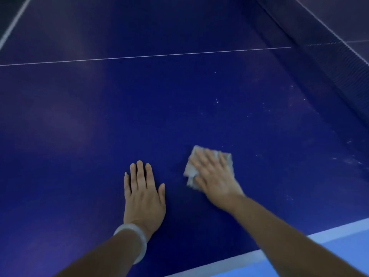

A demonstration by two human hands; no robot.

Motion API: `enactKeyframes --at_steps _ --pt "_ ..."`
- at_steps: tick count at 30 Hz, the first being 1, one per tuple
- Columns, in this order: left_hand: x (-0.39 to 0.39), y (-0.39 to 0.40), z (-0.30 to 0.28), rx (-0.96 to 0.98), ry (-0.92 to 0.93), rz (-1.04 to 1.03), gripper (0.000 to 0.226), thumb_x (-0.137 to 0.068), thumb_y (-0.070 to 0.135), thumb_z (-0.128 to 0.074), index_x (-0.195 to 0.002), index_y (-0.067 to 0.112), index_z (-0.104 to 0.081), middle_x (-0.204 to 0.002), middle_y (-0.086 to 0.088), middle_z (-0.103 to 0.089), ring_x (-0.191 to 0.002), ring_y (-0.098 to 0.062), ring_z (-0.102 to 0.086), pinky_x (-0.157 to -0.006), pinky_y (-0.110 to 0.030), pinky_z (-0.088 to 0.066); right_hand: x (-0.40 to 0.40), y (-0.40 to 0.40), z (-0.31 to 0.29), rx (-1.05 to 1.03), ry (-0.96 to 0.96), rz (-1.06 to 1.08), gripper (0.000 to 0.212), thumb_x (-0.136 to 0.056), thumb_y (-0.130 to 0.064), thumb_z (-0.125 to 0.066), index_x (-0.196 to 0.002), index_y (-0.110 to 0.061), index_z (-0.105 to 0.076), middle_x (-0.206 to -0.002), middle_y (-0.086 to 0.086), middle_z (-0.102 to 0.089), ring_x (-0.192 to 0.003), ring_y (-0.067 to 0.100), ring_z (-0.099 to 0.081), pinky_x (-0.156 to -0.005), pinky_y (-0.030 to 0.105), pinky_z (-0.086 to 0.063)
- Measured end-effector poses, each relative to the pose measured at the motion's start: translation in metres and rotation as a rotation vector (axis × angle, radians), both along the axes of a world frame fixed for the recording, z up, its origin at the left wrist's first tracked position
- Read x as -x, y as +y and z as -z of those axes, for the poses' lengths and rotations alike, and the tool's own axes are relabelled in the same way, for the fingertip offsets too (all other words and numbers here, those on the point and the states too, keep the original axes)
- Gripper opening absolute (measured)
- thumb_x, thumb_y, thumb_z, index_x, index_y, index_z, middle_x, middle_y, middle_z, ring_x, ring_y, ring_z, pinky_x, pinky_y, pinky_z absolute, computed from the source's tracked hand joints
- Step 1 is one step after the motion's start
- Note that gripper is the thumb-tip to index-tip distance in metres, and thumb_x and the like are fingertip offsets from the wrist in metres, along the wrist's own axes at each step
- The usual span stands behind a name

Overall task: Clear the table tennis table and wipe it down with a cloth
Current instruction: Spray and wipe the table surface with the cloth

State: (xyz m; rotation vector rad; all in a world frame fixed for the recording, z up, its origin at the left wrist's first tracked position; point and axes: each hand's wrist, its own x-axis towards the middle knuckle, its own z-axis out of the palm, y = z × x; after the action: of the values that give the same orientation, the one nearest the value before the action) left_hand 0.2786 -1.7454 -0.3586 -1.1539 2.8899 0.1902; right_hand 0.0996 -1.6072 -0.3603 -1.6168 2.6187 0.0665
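The dark blue table tennis table [139, 108] fills the head view. My right hand [214, 174] lies flat on a crumpled pale grey cloth [190, 170] and presses it onto the table near the front edge; the hand is motion-blurred. My left hand [142, 194] rests flat on the bare table to the left of the cloth, fingers straight and together, with a pale bangle [135, 240] on the wrist. Whitish dust specks [347, 159] dot the surface to the right of the cloth.
The net [335, 62] runs along the right side, from top middle to the right edge. A thin white centre line [147, 56] crosses the table beyond my hands. The white-edged table border [229, 261] lies at the lower right, with light blue floor [339, 246] past it.
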Motion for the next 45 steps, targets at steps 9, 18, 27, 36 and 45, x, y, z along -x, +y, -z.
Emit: enactKeyframes --at_steps 9,18,27,36,45 --pt "-0.001 -0.001 0.001 0.013 0.001 -0.006 0.071 -0.097 0.047 -0.002 -0.153 0.004 -0.012 -0.161 -0.017 -0.006 -0.15 -0.031 0.002 -0.122 -0.049 -0.006 0.007 -0.002 0.005 0.15 -0.069 0.709 0.057 -0.103 -0.039 -0.015 -0.157 -0.022 -0.008 -0.164 0.006 0.0 -0.151 0.028 0.0 -0.12 0.057 -0.002" --pt "-0.001 0.0 0.001 -0.007 0.017 0.003 0.071 -0.097 0.047 -0.003 -0.153 0.004 -0.015 -0.161 -0.017 -0.008 -0.15 -0.031 0.001 -0.122 -0.049 -0.004 0.012 0.049 0.003 0.082 -0.072 0.383 0.056 -0.099 -0.039 -0.019 -0.154 -0.026 -0.019 -0.163 -0.002 -0.012 -0.151 0.017 -0.002 -0.121 0.05 -0.004" --pt "-0.002 -0.001 0.0 -0.007 0.023 0.006 0.072 -0.097 0.047 -0.005 -0.152 0.002 -0.019 -0.16 -0.019 -0.011 -0.149 -0.032 -0.002 -0.122 -0.049 -0.005 -0.102 0.027 -0.002 0.174 -0.157 0.443 0.055 -0.103 -0.044 -0.017 -0.154 -0.026 -0.023 -0.163 0.002 -0.013 -0.151 0.024 -0.008 -0.12 0.051 -0.005" --pt "-0.004 0.0 -0.004 -0.031 0.041 0.004 0.07 -0.097 0.047 -0.011 -0.153 0.004 -0.015 -0.161 -0.017 -0.007 -0.15 -0.03 0.001 -0.122 -0.047 -0.001 -0.074 0.119 -0.005 0.186 -0.13 0.585 0.054 -0.1 -0.041 -0.025 -0.15 -0.025 -0.035 -0.16 -0.005 -0.021 -0.15 0.016 -0.012 -0.121 0.048 -0.01" --pt "0.046 0.041 -0.019 -0.214 0.296 0.125 0.055 -0.099 0.026 -0.047 -0.147 0.004 -0.033 -0.159 -0.014 -0.017 -0.149 -0.026 -0.008 -0.121 -0.036 -0.003 -0.075 0.12 -0.002 0.208 -0.09 0.588 0.052 -0.101 -0.04 -0.029 -0.15 -0.024 -0.036 -0.16 -0.004 -0.022 -0.15 0.018 -0.013 -0.12 0.048 -0.01"
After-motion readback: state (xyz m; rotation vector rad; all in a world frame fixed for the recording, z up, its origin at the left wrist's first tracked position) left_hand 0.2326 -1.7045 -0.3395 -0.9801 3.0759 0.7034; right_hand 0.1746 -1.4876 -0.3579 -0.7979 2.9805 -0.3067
